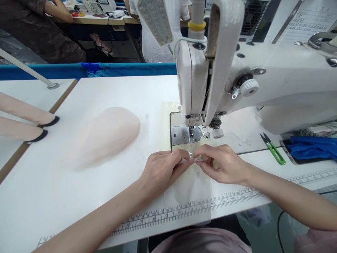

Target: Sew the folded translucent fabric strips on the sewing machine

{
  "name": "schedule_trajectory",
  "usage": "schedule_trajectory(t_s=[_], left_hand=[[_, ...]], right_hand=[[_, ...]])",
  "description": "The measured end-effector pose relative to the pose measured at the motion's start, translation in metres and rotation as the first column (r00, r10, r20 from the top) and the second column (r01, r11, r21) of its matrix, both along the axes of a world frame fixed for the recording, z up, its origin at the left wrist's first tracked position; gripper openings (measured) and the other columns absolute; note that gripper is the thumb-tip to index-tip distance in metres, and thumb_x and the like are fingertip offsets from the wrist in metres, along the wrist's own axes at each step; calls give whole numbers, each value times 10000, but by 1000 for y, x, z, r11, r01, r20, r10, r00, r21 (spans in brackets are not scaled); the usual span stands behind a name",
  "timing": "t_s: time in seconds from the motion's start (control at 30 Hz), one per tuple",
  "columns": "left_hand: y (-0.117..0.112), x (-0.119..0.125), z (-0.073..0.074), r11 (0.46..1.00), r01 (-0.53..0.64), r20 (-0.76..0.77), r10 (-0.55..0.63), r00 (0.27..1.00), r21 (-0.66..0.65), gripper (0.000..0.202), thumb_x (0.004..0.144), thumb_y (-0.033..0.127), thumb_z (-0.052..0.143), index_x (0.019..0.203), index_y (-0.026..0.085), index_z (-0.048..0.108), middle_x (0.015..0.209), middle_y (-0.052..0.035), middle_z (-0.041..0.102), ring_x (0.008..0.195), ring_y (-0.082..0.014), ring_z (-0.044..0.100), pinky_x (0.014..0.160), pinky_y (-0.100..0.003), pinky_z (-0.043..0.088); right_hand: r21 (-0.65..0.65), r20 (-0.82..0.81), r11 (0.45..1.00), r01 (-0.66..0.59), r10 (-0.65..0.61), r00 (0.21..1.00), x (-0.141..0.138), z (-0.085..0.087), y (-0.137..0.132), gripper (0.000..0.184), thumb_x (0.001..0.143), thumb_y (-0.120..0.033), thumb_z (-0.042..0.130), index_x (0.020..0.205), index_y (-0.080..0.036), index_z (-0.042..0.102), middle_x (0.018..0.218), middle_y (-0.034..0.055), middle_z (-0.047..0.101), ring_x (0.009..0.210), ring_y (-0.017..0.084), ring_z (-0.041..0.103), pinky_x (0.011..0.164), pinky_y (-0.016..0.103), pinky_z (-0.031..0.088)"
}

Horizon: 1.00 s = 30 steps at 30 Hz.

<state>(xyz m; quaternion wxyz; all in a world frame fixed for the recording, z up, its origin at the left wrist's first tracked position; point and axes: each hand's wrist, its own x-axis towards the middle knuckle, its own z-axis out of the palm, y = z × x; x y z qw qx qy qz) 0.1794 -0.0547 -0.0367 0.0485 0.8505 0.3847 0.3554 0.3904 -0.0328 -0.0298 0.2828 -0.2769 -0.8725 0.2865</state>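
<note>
Just in front of the sewing machine's [193, 88] needle, my left hand [165, 167] and my right hand [223, 163] almost meet. Both pinch a thin, sheer strip of fabric [195, 160] stretched between the fingertips. Sheer material hangs below the fingers toward the table edge; how far it belongs to the strip I cannot tell. The metal needle plate [180, 135] lies right behind my fingers. To the left, a sheer pale pink cup-shaped piece of fabric [113, 133] rests on the white table [105, 196], apart from both hands.
Green thread snips [273, 149] lie on the right beside a phone [289, 153] under blue cloth [313, 147]. A printed ruler [168, 215] runs along the front edge. Two pink padded pieces with black ends [23, 128] extend from the left. People stand and sit beyond the blue-edged table.
</note>
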Motion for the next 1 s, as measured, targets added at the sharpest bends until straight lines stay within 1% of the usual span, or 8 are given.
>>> schedule_trajectory(t_s=[0.17, 0.27, 0.37, 0.5, 0.6, 0.8, 0.87, 1.0], left_hand=[[-1, 1, 1, 999, 27, 4, -27, 1000, 22, 119, 936, 271, 551, 894, 209, 460, 566, 96, 532, 447, -54, 453, 494, -165, 373], [-3, 3, 3, 999, 11, 18, -10, 1000, -33, 85, 942, 259, 531, 951, 211, 462, 502, 133, 420, 404, -51, 372, 457, -157, 340], [-6, 5, 6, 991, 4, 16, -1, 1000, -134, 117, 959, 222, 463, 1074, 199, 468, 488, 144, 399, 381, -48, 357, 424, -147, 320], [-7, 6, 5, 994, 68, 20, -66, 998, -80, 186, 960, 206, 484, 1140, 204, 528, 624, 86, 628, 485, -49, 551, 519, -153, 438], [-8, 5, 3, 998, 52, 21, -53, 998, 33, 79, 942, 204, 533, 998, 188, 586, 683, 54, 688, 507, -56, 592, 541, -168, 464], [-11, 6, 5, 1000, 12, 3, -12, 1000, 24, 81, 948, 228, 518, 966, 180, 580, 532, 88, 597, 425, -57, 517, 493, -169, 443], [-12, 6, 8, 999, 49, 24, -48, 999, -21, 89, 942, 211, 520, 968, 184, 601, 604, 68, 655, 458, -55, 541, 515, -172, 452], [-12, 6, 11, 929, 13, 65, 12, 998, -369, 149, 910, 273, 564, 823, 210, 666, 502, 82, 579, 414, -58, 465, 433, -177, 371]], right_hand=[[113, -26, 993, 32, -29, 999, -1, -1, 1, 128, 956, -182, 453, 994, -190, 575, 743, -15, 680, 568, 77, 591, 519, 194, 459], [339, -35, 938, 72, -64, 997, 3, -5, 1, 122, 952, -173, 488, 979, -195, 605, 683, -30, 677, 545, 82, 595, 479, 204, 452], [651, 28, 759, 1, -26, 999, 7, -6, 1, 150, 908, -115, 529, 951, -183, 656, 637, -25, 669, 517, 98, 579, 421, 238, 428], [874, 41, 482, -54, 37, 998, 7, -4, 2, 91, 807, -89, 664, 757, -164, 676, 604, -25, 652, 521, 90, 559, 418, 225, 437], [911, -2, 411, -25, 67, 998, 5, -2, 3, 93, 749, -95, 725, 712, -142, 654, 587, -27, 632, 514, 85, 540, 412, 217, 427], [921, 29, 387, -52, 65, 997, 6, 3, 1, 110, 762, -115, 722, 691, -154, 647, 557, -46, 610, 491, 70, 517, 413, 211, 417], [902, 21, 429, -54, 81, 996, 7, 3, 1, 81, 781, -102, 702, 730, -147, 657, 549, -53, 608, 486, 66, 520, 416, 208, 411], [638, -48, 770, 7, 31, 998, 7, 0, 2, 41, 871, -161, 634, 838, -145, 652, 558, -67, 616, 461, 49, 508, 407, 191, 375]])
